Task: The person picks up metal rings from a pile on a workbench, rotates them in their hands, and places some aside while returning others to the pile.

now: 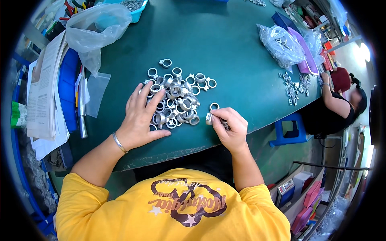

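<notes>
A heap of small silver metal rings (175, 91), many with a little lug on the side, lies on the green table (225, 52). My left hand (138, 116) rests at the heap's left edge with its fingers spread, their tips touching the rings. To the right of the heap, my right hand (232, 127) pinches a metal ring (208, 119) between thumb and forefinger. Something dark shows under its curled fingers, too hidden to name. One loose ring (214, 106) lies just beyond that hand.
Plastic bags (98, 28) and a turquoise bin (137, 15) stand far left, papers (46, 88) and a blue tray (67, 90) nearer. At right are a bag of parts (281, 46), a purple tray (303, 52), small metal pieces (293, 86), a blue stool (290, 130) and a seated person (333, 106).
</notes>
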The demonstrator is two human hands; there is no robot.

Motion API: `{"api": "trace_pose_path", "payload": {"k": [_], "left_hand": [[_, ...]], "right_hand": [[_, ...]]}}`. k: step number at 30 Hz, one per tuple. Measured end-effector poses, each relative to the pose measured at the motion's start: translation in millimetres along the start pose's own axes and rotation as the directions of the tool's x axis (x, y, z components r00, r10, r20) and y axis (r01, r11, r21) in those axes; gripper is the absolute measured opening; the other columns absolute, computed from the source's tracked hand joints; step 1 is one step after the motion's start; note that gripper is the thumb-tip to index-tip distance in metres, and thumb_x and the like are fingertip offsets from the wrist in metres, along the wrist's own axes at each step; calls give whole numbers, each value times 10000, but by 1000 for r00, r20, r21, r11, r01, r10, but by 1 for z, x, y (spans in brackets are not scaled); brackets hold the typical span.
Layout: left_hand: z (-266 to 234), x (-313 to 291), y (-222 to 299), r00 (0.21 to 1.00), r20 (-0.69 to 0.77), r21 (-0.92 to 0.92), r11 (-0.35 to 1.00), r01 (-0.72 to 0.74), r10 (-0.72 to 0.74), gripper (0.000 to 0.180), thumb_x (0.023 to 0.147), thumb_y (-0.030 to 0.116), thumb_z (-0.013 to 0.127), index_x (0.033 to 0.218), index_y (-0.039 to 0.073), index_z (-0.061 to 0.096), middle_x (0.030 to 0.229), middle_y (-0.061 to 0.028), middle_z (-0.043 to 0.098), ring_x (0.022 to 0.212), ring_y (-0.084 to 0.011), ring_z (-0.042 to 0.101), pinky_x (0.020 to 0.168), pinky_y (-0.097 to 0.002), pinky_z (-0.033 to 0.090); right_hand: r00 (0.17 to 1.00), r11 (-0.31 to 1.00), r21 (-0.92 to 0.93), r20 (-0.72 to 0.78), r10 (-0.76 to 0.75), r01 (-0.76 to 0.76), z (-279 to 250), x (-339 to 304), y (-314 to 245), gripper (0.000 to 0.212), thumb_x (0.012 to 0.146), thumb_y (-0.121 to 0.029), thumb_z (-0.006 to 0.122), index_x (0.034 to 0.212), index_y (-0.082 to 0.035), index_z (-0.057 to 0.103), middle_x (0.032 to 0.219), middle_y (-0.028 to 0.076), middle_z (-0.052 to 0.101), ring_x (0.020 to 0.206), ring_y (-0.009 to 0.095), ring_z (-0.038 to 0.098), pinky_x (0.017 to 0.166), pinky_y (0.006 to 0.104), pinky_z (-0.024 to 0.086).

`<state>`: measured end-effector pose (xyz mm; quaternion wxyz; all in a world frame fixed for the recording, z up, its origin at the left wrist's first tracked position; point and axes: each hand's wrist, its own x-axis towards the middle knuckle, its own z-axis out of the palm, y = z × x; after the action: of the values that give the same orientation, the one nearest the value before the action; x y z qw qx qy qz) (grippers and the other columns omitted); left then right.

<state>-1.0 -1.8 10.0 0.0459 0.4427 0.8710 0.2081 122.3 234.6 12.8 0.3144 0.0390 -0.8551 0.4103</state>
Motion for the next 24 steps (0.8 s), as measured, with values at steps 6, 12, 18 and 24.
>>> {"api": "trace_pose_path", "payload": {"k": [6, 12, 18, 24], "left_hand": [[0, -1, -1, 1000, 4, 11, 1000, 13, -13, 1046, 601, 441, 824, 1445, 159, 275, 1485, -201, 178, 1377, -419, 161, 1101, -522, 188], [-2, 0, 0, 999, 19, 7, 1000, 26, -26, 1038, 597, 431, 826, 1439, 156, 285, 1487, -200, 176, 1376, -421, 161, 1103, -517, 189], [-8, 2, 4, 997, 55, 15, 999, 51, -51, 1034, 575, 393, 837, 1421, 121, 307, 1493, -203, 163, 1378, -426, 151, 1105, -514, 180], [-6, 3, 6, 999, 21, -46, 999, 29, -28, 1010, 564, 386, 847, 1393, 115, 339, 1467, -225, 196, 1343, -463, 182, 1074, -550, 193]], "right_hand": [[995, 994, -65, -53, -89, 85, 0, -2, 0, 172, 700, 86, 688, 848, 4, 657, 751, 102, 646, 628, 197, 632, 555, 264, 501], [991, 993, -63, -80, -107, 102, 0, -6, 1, 176, 708, 90, 685, 863, 11, 658, 754, 108, 645, 625, 200, 630, 559, 268, 501], [973, 954, 207, -35, 228, -217, -10, -13, 3, 188, 791, 68, 633, 970, 19, 660, 772, 92, 648, 623, 132, 605, 548, 227, 471], [650, 479, 538, 182, 737, -694, -55, 19, 21, 229, 869, -14, 571, 1085, -49, 639, 733, 44, 633, 499, 57, 503, 390, 183, 333]]}}
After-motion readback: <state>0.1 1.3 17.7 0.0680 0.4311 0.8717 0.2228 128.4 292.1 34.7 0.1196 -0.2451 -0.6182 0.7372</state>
